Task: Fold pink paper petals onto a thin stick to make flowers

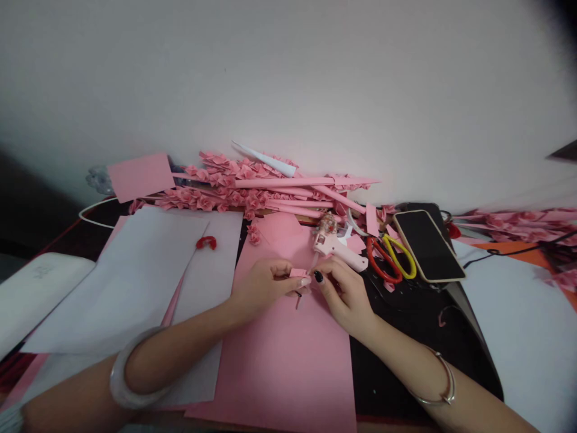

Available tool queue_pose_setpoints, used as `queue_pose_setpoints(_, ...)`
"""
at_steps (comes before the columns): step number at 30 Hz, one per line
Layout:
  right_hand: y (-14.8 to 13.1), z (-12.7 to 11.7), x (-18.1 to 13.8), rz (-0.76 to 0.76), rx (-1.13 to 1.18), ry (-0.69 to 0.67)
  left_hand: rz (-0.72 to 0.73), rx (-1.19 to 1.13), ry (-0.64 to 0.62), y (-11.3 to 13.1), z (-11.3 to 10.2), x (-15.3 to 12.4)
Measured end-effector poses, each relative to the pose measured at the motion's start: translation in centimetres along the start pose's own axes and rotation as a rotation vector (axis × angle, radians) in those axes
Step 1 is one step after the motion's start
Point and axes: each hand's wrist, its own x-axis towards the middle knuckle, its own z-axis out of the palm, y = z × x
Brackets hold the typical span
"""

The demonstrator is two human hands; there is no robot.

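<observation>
At my far left sits a white box (pixel 45 307); the mark on its top is too faint to read. White paper (pixel 130 264) lies next to it, overlapping at its right edge the pink sheet (pixel 288 367) in front of me, and a small red thing (pixel 206 242) rests on it. Behind, pink paper flowers (pixel 198 195) are heaped along the foot of the wall (pixel 288 72), so the room for reaching forward stops there.

My left forearm, wearing a pale bangle (pixel 118 376), slants in from the lower left. My left hand (pixel 255 291) is closed in a pinch, thumb on top, holding a small pink paper piece (pixel 297 273) over the middle of the pink sheet. My right hand (pixel 347 297) meets it from the other side, its thumb and fingers curled nearly together at the piece; I cannot tell whether they grip anything.

Just beyond that hand lies a pink glue gun (pixel 338 249), then scissors (pixel 385 264) with red and yellow handles, and a phone (pixel 428 246) with a dark screen. Black mat (pixel 396 355) runs beside my right forearm, which slants in from the lower right wearing a metal bangle (pixel 451 385), as far as more white sheets (pixel 518 319).
</observation>
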Motion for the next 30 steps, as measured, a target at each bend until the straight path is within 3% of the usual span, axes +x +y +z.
queue_pose_setpoints(6,0.0,0.2,-0.1,0.041,0.007,0.003,0.009,0.107,0.068,0.7,0.0,-0.3)
queue_pose_setpoints(15,0.1,0.5,0.0,0.115,0.070,0.010,0.041,0.104,0.056,-0.6,-0.2,0.1)
queue_pose_setpoints(25,-0.4,0.8,0.2,0.186,0.240,0.059,0.028,0.051,-0.047,-0.7,0.1,0.0)
queue_pose_setpoints(30,-0.4,1.2,0.0,0.255,0.345,0.064,0.023,0.163,-0.070,-0.9,0.2,-0.2)
